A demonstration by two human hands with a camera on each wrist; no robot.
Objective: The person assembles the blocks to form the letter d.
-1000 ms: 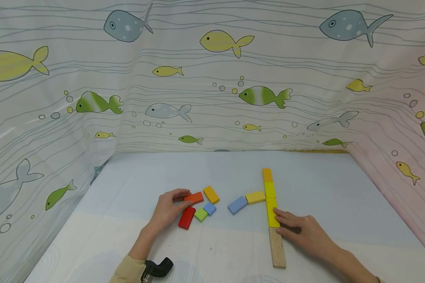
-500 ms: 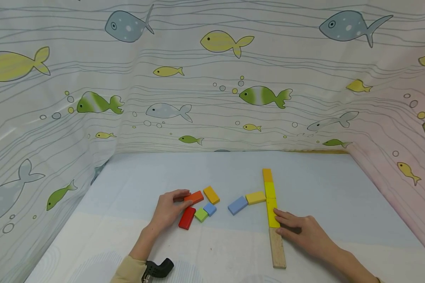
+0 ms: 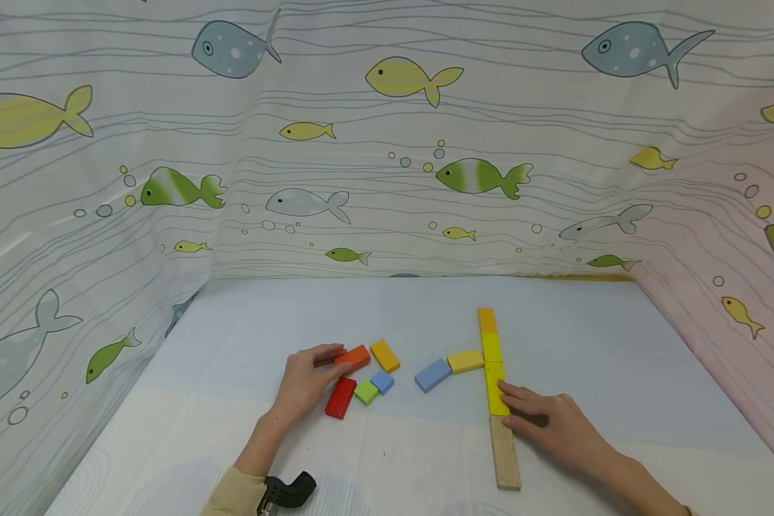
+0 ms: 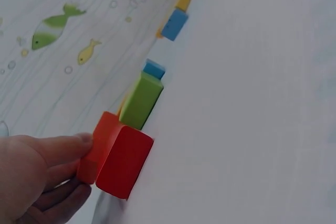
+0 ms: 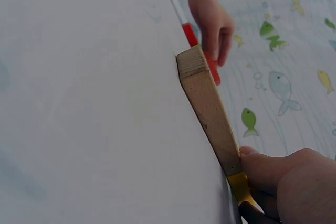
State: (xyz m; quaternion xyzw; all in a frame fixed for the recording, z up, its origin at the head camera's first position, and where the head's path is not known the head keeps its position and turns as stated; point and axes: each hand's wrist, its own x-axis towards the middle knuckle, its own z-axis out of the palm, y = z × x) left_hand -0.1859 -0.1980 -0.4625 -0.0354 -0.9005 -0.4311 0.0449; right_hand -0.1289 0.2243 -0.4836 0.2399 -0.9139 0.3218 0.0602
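My left hand (image 3: 306, 380) pinches the end of an orange-red block (image 3: 355, 357) between thumb and fingers. Just in front of that block lies a red block (image 3: 340, 398), with a small green block (image 3: 366, 392) and a small blue block (image 3: 382, 380) beside it. My right hand (image 3: 557, 430) rests along the right side of a column of blocks. Its fingertips touch the long yellow block (image 3: 495, 387), and the thumb lies near the joint with the plain wooden block (image 3: 505, 453). In the right wrist view the wooden block (image 5: 207, 111) shows end-on, partly hiding the blocks behind.
An orange-yellow block (image 3: 385, 355) lies right of the left hand. A blue block (image 3: 433, 375) and a pale yellow block (image 3: 466, 360) join end to end, reaching the column. Farther up it are a yellow block (image 3: 491, 346) and an orange block (image 3: 486, 319). Fish-print cloth (image 3: 387, 158) surrounds the table.
The orange-red block in my left hand has shifted very slightly toward the back. My right hand and the column of blocks look the same.
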